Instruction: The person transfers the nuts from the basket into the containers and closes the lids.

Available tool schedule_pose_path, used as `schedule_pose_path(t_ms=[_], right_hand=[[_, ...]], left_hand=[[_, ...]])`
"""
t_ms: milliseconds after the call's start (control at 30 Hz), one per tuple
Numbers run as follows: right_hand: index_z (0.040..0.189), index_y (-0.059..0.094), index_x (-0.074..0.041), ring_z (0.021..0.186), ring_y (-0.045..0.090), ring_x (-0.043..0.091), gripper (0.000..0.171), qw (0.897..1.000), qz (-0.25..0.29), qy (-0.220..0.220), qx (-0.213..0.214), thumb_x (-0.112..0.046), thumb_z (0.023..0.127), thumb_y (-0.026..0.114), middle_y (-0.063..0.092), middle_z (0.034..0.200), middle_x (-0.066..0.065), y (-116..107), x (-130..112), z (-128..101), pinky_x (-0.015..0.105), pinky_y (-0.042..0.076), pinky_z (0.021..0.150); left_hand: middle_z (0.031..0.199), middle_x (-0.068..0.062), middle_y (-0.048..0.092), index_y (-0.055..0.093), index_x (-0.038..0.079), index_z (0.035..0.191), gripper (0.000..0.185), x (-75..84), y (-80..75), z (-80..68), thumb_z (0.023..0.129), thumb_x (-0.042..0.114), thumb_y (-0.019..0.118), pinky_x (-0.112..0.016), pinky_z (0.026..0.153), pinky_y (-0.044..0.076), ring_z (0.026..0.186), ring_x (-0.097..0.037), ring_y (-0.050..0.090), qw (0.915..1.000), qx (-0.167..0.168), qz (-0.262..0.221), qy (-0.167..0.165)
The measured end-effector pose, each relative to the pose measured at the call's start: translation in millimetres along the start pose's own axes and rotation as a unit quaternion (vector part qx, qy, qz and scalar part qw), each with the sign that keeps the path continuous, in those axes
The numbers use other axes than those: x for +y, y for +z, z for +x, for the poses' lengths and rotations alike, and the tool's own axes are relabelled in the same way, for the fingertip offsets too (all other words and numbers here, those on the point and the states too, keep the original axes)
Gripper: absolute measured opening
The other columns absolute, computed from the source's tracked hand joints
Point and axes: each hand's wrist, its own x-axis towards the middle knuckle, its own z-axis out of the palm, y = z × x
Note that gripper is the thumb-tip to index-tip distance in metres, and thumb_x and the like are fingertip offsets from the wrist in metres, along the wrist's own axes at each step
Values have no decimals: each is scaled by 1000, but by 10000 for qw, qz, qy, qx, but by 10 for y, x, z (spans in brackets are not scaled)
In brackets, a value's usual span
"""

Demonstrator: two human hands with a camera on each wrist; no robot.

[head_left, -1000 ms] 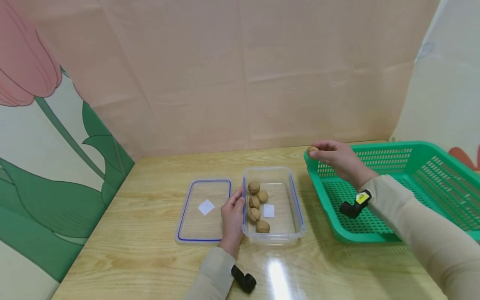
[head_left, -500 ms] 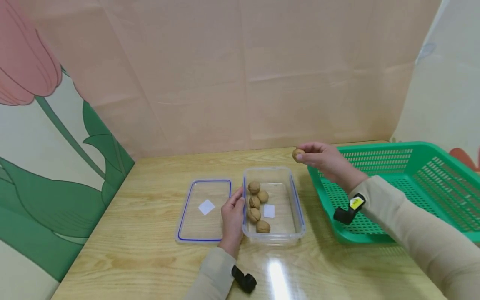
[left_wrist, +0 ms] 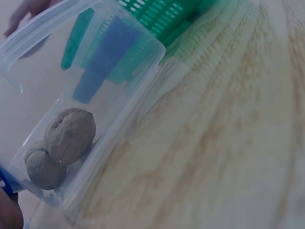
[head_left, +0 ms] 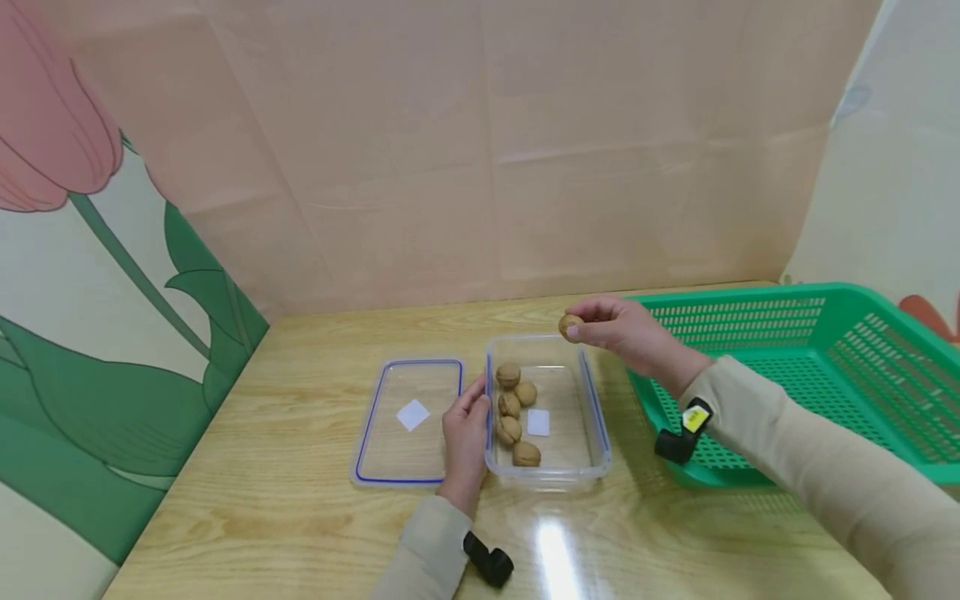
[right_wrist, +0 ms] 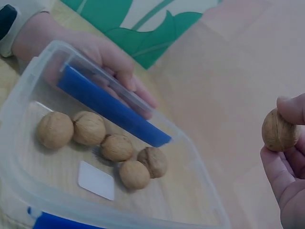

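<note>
My right hand pinches a walnut between thumb and fingertips, above the far right corner of a clear plastic food container. In the right wrist view that walnut shows up close, its shell whole. Several more walnuts lie in the container, mostly along its left side. At that left side, my left hand holds the container by its wall and rim. Through the clear wall, the left wrist view shows two walnuts; the left hand barely enters that view.
A clear lid with a blue seal lies left of the container, on the wooden table. To the right stands a green slotted basket, partly behind my right arm. White labels mark the lid and the container's bottom. A wall closes off the back.
My right hand has carried the walnut left from the basket's rim to the far corner of the container, dropping slightly. The left hand and the container have stayed in place.
</note>
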Motion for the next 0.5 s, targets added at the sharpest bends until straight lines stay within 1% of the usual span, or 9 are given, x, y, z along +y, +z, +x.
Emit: schedule_pose_path(t_ms=[133, 200, 267, 367, 500], right_hand=[[117, 55, 1, 87, 59, 7, 36, 9997, -233, 74, -32, -12, 85, 65, 63, 89, -12, 96, 14, 7, 21, 50, 81], [120, 53, 5, 88, 59, 7, 41, 9993, -355, 83, -76, -14, 85, 65, 63, 90, -10, 160, 17, 4, 22, 49, 80], [121, 53, 5, 88, 60, 8, 43, 9990, -415, 92, -140, -15, 85, 65, 63, 92, -9, 232, 21, -1, 24, 49, 82], [120, 53, 5, 89, 60, 10, 42, 9989, -387, 133, -214, -15, 85, 66, 63, 93, -7, 352, 36, 7, 31, 49, 87], [118, 53, 6, 88, 59, 12, 40, 9989, -249, 264, -299, -11, 84, 66, 62, 93, -3, 497, 76, 41, 35, 48, 90]], left_hand=[[131, -8, 55, 59, 6, 123, 35, 8, 1, -7, 89, 7, 51, -38, 107, 35, 128, -24, 43, 10000, 17, -9, -17], [131, -7, 55, 59, 6, 123, 34, 12, 2, -12, 89, 7, 51, -37, 107, 35, 128, -24, 43, 10000, 37, -28, -44], [130, -7, 55, 59, 6, 123, 35, 17, 3, -16, 89, 7, 51, -37, 107, 35, 127, -23, 44, 10000, 41, -39, -45], [130, -8, 56, 59, 4, 122, 34, 12, 9, -11, 89, 6, 51, -37, 106, 36, 127, -23, 44, 10000, 44, -75, -20], [130, -8, 56, 59, 5, 122, 35, 15, 10, -4, 89, 8, 51, -37, 107, 35, 127, -23, 44, 10000, 51, -76, -23]])
